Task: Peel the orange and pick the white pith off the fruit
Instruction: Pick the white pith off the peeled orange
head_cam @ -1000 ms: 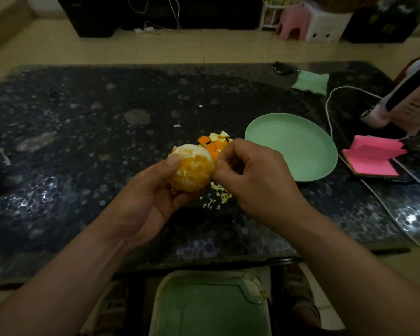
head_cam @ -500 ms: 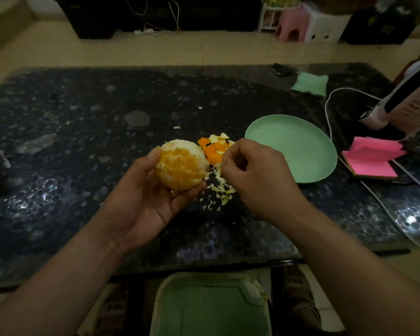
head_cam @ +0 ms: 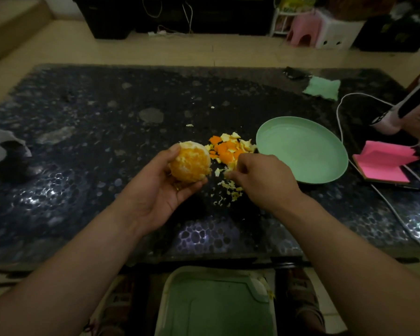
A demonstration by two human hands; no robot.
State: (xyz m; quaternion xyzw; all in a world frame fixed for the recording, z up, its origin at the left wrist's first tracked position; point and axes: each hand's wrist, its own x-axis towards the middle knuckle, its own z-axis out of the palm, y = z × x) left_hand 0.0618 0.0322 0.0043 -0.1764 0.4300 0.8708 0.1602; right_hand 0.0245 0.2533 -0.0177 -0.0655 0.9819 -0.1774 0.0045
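Note:
My left hand (head_cam: 155, 192) grips the peeled orange (head_cam: 190, 163) just above the dark table (head_cam: 83, 141); white pith patches still show on the fruit. To its right, my right hand (head_cam: 262, 180) is apart from the orange, fingertips pinched together on what looks like a small bit of pith, low over a scatter of pale pith scraps (head_cam: 229, 192). A heap of orange peel pieces (head_cam: 228, 147) lies just behind my right hand's fingers.
A green plate (head_cam: 301, 149) sits right of the peel heap. Pink sticky notes (head_cam: 383, 163), a white cable (head_cam: 340, 112) and a white-and-black device (head_cam: 403, 110) crowd the right edge. A green cloth (head_cam: 324, 88) lies far right. A green bin (head_cam: 216, 306) stands below the near edge.
My right hand has pulled away from the orange, moving right and down to the pith scraps. My left hand has turned the orange and shifted it slightly left.

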